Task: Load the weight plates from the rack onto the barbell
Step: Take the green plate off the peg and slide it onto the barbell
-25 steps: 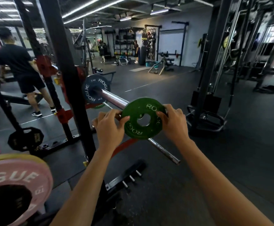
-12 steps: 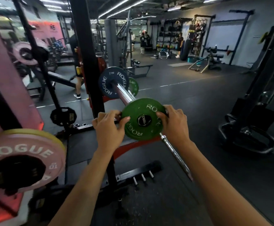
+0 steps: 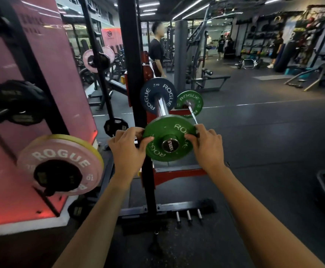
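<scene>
A green Rogue plate point(image 3: 157, 132) sits on the near end of the barbell sleeve point(image 3: 162, 107), the sleeve's chrome end cap showing through its hole. My left hand point(image 3: 127, 147) grips the plate's left rim and my right hand point(image 3: 208, 145) grips its right rim. Farther along the sleeve a dark blue Rogue plate point(image 3: 152, 93) is mounted. A second green plate point(image 3: 190, 102) hangs just behind it to the right, on a thinner bar. On the rack at the left a pink plate point(image 3: 61, 155) over a yellow one hangs on a peg.
The black rack upright point(image 3: 130, 64) stands just left of the barbell, with red arms point(image 3: 177, 173) below it. Small black plates point(image 3: 18, 101) hang on pegs at the left. Three short pins point(image 3: 188, 215) stick out of the base. A person point(image 3: 156, 49) stands beyond the rack.
The view has swung left and closer to the rack. The green plate, first held off to the sleeve's side, now has the sleeve's end cap through its hole. Both hands keep their grip.
</scene>
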Demonstrator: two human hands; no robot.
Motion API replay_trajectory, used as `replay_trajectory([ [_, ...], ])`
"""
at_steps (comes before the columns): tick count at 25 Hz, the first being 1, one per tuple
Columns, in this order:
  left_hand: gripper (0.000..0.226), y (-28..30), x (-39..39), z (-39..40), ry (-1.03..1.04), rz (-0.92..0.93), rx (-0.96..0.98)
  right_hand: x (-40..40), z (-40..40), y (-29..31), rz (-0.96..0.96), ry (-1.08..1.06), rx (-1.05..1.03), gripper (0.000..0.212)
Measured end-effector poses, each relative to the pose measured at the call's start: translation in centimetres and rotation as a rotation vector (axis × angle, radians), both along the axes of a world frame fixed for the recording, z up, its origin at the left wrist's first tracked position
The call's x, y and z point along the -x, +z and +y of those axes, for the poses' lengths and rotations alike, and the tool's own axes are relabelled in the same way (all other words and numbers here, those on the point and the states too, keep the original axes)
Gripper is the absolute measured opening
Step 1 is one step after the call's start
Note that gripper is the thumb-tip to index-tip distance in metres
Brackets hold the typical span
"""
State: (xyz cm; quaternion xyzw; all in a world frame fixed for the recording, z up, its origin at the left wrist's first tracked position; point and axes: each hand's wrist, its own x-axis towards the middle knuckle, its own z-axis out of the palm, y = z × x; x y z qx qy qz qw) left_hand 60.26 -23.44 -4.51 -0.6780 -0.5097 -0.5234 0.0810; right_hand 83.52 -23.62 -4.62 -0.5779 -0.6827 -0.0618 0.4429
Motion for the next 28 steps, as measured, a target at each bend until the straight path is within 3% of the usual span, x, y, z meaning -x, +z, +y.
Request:
replay_trajectory([
  [7, 0.030, -0.4, -0.3, 7.4, 0.089, -0.023, 0.085, -0.4, 7.8, 1.0, -0.061, 0.029, 0.035, 0.050],
  [13, 0.025, -0.3, 0.1, 16.6, 0.090, -0.050, 0.117, -0.1, 17.1, 0.9, -0.049, 0.021, 0.013, 0.039],
  [18, 0.026, 0.1, 0.3, 24.9, 0.072, -0.056, 0.124, 0.4, 25.9, 1.0, -0.081, -0.032, -0.009, 0.050],
  [20, 0.036, 0.0, 0.5, 27.7, 0.074, -0.044, 0.100, 0.5, 28.3, 1.1, -0.087, -0.054, 0.000, 0.050],
  [25, 0.097, 1.4, 0.5, 34.2, 0.265, -0.111, 0.120, 0.6, 34.4, 1.7, -0.080, -0.215, 0.085, 0.074],
  [28, 0.092, 1.0, 0.5, 35.7, 0.234, -0.091, 0.041, 0.3, 35.6, 0.9, -0.066, -0.206, 0.092, 0.077],
])
